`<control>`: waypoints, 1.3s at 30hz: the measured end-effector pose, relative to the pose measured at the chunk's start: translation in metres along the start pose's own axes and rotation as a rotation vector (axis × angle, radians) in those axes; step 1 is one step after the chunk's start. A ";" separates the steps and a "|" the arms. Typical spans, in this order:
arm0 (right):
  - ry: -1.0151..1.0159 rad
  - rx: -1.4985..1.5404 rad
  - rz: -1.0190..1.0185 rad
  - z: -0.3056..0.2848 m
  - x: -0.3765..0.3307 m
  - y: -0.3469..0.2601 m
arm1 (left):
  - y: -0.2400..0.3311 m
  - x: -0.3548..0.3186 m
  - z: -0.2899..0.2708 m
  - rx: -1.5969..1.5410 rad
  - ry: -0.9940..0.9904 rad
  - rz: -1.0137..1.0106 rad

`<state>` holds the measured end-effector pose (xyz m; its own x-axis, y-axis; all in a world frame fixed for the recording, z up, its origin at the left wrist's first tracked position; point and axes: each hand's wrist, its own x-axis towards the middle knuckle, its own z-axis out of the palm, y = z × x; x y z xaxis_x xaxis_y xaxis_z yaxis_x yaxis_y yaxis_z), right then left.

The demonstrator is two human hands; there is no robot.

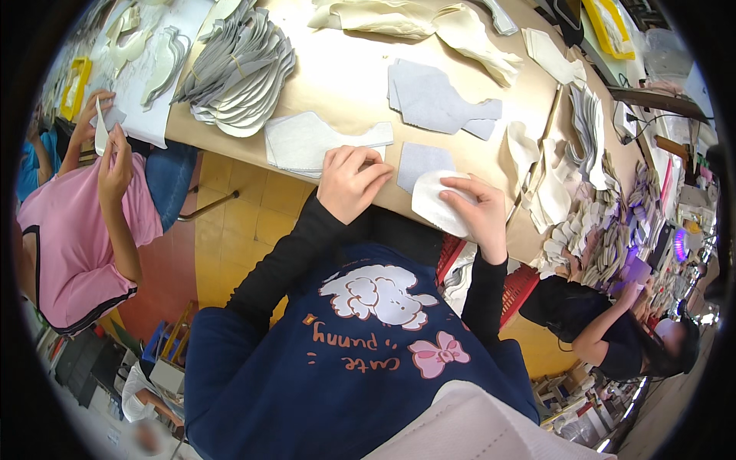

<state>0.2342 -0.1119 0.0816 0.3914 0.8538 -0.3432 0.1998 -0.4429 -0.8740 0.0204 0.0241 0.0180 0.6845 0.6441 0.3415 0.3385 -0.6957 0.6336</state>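
Observation:
My right hand (pixel 480 215) pinches a white, rounded cut fabric piece (pixel 431 201) between thumb and fingers near the table's front edge. Part of that piece lies over a grey cut piece (pixel 422 159). My left hand (pixel 353 184) is just left of it, fingers curled and thumb and fingertips drawn together; whether something thin is between them is hidden. Beside and behind its fingers lies a stack of off-white cut pieces (pixel 303 140) with a narrow arm pointing right. Farther back sits a stack of grey cut pieces (pixel 429 96) of similar shape.
A fanned bundle of grey and white pieces (pixel 241 73) lies at the back left of the paper-covered table (pixel 337 73). Cream pieces (pixel 460 34) are along the back, with more piles (pixel 586 138) to the right. Co-workers sit left (pixel 92 222) and right (pixel 613 330). A red basket (pixel 518 291) stands below.

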 end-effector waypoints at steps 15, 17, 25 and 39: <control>-0.027 -0.094 -0.133 0.018 0.045 0.020 | -0.004 0.007 0.010 0.064 -0.032 -0.120; -0.011 -0.067 -0.120 0.019 0.044 0.022 | -0.004 0.007 0.010 0.059 -0.039 -0.128; 0.021 -0.085 -0.150 0.022 0.044 0.025 | -0.004 0.010 0.009 0.014 -0.048 -0.174; 0.060 -0.172 -0.197 0.025 0.041 0.026 | -0.003 0.012 0.007 -0.004 -0.043 -0.170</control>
<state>0.2329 -0.0818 0.0368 0.3816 0.9126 -0.1468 0.4253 -0.3144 -0.8487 0.0319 0.0320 0.0157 0.6449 0.7379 0.1991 0.4494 -0.5769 0.6821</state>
